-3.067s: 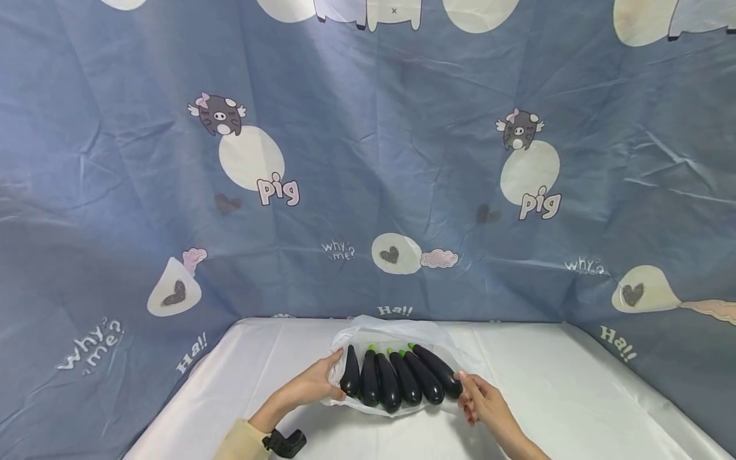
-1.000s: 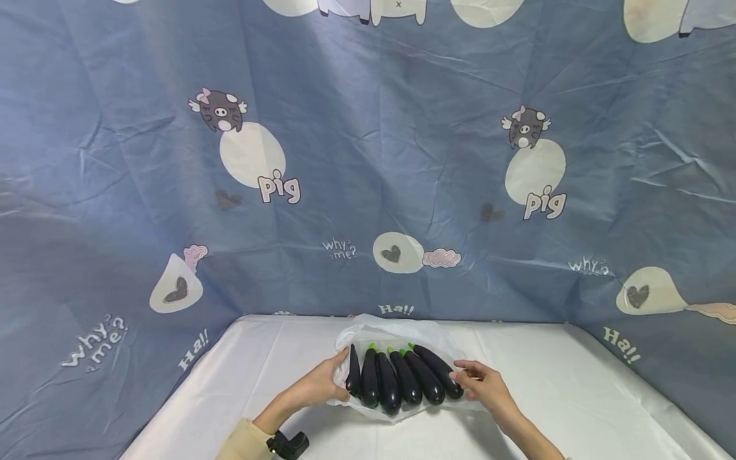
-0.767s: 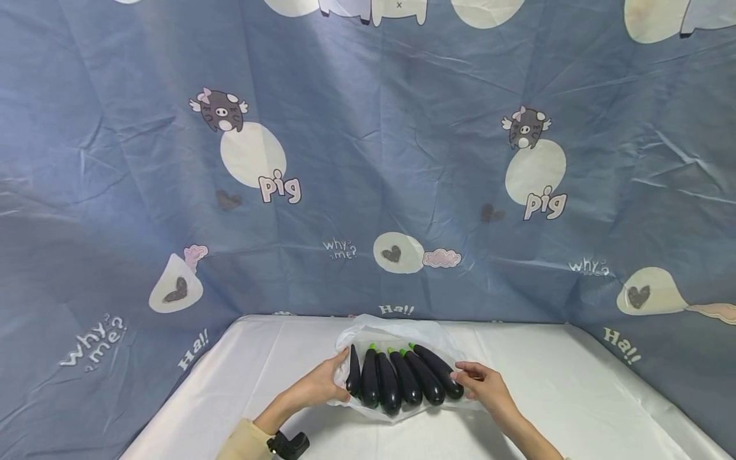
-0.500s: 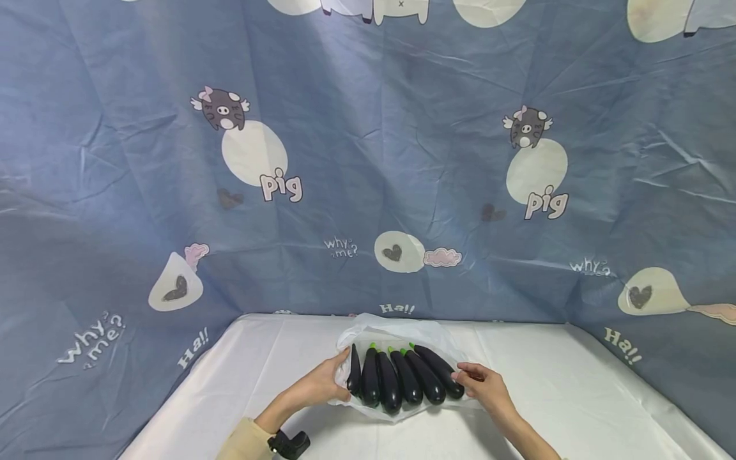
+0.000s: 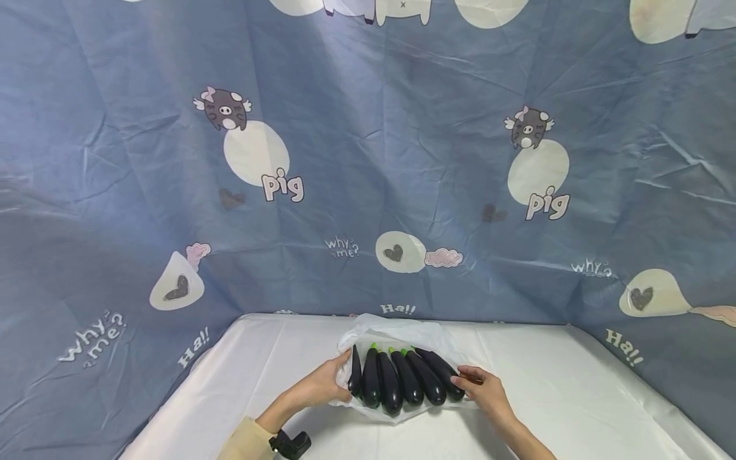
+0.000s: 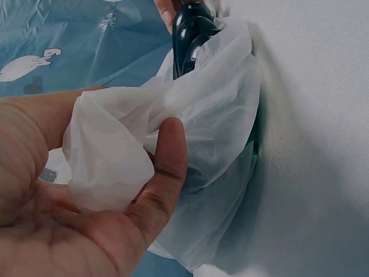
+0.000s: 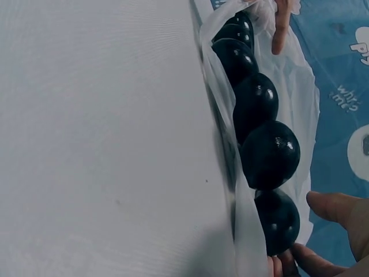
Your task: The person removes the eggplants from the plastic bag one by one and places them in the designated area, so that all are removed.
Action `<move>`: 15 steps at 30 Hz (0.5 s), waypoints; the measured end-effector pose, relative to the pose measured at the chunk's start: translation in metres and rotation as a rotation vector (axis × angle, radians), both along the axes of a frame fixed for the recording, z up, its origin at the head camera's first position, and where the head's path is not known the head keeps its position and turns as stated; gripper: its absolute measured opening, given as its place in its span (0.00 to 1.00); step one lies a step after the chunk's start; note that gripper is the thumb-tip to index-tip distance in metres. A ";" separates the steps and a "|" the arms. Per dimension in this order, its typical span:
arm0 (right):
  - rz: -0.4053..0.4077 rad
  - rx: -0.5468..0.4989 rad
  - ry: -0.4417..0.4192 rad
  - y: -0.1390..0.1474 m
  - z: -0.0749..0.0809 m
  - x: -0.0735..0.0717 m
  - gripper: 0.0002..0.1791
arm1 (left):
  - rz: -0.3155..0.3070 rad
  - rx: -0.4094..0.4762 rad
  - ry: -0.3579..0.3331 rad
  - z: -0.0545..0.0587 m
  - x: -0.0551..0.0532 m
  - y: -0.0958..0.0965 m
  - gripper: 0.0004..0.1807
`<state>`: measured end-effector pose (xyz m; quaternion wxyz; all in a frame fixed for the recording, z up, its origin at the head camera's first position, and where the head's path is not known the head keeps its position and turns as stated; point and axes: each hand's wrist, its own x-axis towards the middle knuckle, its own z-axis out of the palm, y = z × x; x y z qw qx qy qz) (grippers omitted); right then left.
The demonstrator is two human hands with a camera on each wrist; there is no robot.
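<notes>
A white plastic bag lies wide-mouthed on the table with a row of dark eggplants inside, their round ends towards me. My left hand pinches the bag's left edge; the left wrist view shows gathered plastic between thumb and fingers. At the right side, my right hand has thumb and fingers around the round end of the outermost eggplant. In the right wrist view that eggplant sits between the thumb and the lower fingers, which it partly hides.
A white cloth covers the table under the bag. Blue printed curtain hangs at the back and both sides. A black strap device sits on the left wrist.
My right hand has shifted from below the outermost eggplant's end up against it. That eggplant has turned slightly, and its green stem is less visible. My left hand keeps its hold.
</notes>
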<state>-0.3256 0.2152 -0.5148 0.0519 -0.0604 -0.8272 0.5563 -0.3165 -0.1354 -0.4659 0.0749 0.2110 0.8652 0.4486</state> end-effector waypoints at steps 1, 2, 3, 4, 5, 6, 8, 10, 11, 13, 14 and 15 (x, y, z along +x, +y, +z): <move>-0.001 0.001 0.002 -0.001 0.000 0.000 0.28 | 0.000 0.000 -0.002 0.000 0.000 0.000 0.56; -0.003 0.006 0.003 -0.001 -0.001 0.000 0.28 | 0.000 -0.002 -0.003 0.000 0.000 0.000 0.56; -0.004 0.013 0.005 -0.002 -0.001 0.000 0.28 | 0.001 -0.003 -0.004 0.000 -0.001 0.000 0.56; -0.008 0.024 0.004 -0.002 -0.002 0.000 0.29 | 0.001 -0.004 -0.003 0.000 -0.001 0.000 0.56; -0.006 0.036 0.006 -0.003 -0.002 0.000 0.29 | 0.000 -0.004 -0.003 -0.001 -0.001 0.000 0.56; -0.006 0.046 0.008 -0.003 -0.003 -0.001 0.29 | 0.000 -0.006 -0.003 -0.001 -0.001 0.000 0.56; -0.005 0.063 0.007 -0.004 -0.006 -0.001 0.30 | -0.001 -0.006 -0.005 -0.002 -0.001 0.000 0.56; -0.006 0.078 0.003 -0.004 -0.008 -0.002 0.31 | -0.001 -0.011 -0.005 -0.002 -0.002 0.000 0.56; -0.004 0.084 0.004 -0.004 -0.009 -0.002 0.31 | -0.001 -0.012 -0.007 -0.003 -0.002 0.000 0.56; -0.003 0.085 -0.002 -0.004 -0.010 -0.003 0.32 | -0.002 -0.014 -0.006 -0.004 -0.003 0.000 0.56; -0.004 0.088 -0.007 -0.004 -0.011 -0.003 0.32 | -0.002 -0.016 -0.004 -0.004 -0.003 0.000 0.56; -0.003 0.091 -0.012 -0.004 -0.011 -0.004 0.33 | -0.001 -0.019 -0.002 -0.004 -0.003 0.000 0.56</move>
